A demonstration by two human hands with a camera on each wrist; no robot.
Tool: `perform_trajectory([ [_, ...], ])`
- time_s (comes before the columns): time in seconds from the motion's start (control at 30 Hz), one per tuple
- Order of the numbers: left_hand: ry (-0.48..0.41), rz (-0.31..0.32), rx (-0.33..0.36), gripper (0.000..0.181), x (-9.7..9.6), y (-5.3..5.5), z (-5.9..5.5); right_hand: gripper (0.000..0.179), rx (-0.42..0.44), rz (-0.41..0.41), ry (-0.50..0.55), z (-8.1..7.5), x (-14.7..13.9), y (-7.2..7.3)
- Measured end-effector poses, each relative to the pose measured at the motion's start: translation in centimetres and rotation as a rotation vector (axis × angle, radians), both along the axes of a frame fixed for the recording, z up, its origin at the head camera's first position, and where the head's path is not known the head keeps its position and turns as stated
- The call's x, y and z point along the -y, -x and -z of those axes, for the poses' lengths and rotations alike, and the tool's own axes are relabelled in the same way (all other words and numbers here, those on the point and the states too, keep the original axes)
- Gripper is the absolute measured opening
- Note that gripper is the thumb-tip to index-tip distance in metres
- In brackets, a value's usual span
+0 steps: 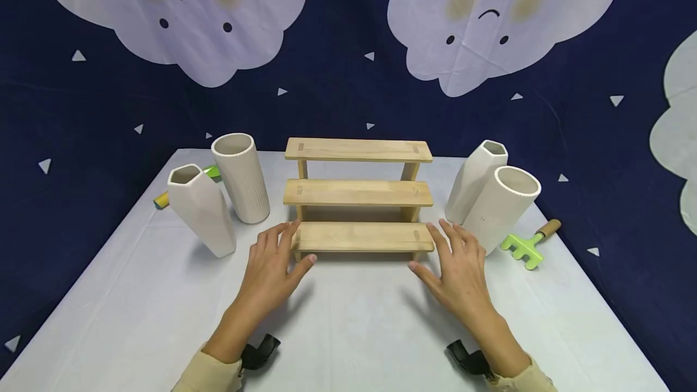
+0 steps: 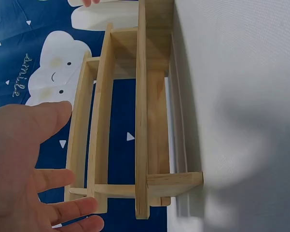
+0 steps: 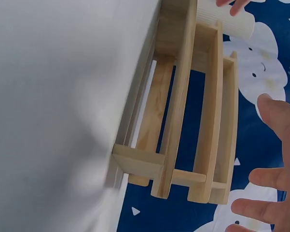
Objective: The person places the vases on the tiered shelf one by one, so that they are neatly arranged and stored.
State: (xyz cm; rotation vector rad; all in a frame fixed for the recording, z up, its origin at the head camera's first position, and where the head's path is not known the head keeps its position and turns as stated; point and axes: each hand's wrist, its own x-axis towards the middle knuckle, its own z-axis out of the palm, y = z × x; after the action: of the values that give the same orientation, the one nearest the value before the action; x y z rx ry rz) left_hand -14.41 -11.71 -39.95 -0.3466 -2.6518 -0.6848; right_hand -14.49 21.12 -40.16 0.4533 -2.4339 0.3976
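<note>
A three-step wooden shelf [image 1: 359, 193] stands upright in the middle of the white table. My left hand [image 1: 270, 265] is at the left end of its lowest step, fingers spread and fingertips right at the edge. At the opposite end my right hand [image 1: 460, 271] is spread the same way, its fingertips beside the step's right edge. Both wrist views show the shelf's pale slats [image 2: 141, 121] and side supports [image 3: 137, 162] between the hands. Neither hand has its fingers curled round anything.
Left of the shelf stand a faceted white vase [image 1: 204, 213] and a ribbed white vase [image 1: 242, 183], with a yellow-handled green tool [image 1: 161, 200] behind. To the right are another faceted vase [image 1: 474, 183], a ribbed vase [image 1: 498, 213] and a green hand rake [image 1: 527, 248].
</note>
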Motion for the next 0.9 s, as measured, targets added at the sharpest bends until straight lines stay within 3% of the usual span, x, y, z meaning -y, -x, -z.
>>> perform_trajectory([
  [0.27, -0.035, -0.010, 0.003, 0.070, 0.3, 0.2, 0.1, 0.076, -0.023, -0.022, 0.077, 0.1, -0.8, 0.1],
  [0.9, -0.148, 0.003, 0.035, 0.064, 1.2, 0.4, 0.4, 0.078, -0.046, 0.017, 0.255, 0.1, -1.9, -0.1],
])
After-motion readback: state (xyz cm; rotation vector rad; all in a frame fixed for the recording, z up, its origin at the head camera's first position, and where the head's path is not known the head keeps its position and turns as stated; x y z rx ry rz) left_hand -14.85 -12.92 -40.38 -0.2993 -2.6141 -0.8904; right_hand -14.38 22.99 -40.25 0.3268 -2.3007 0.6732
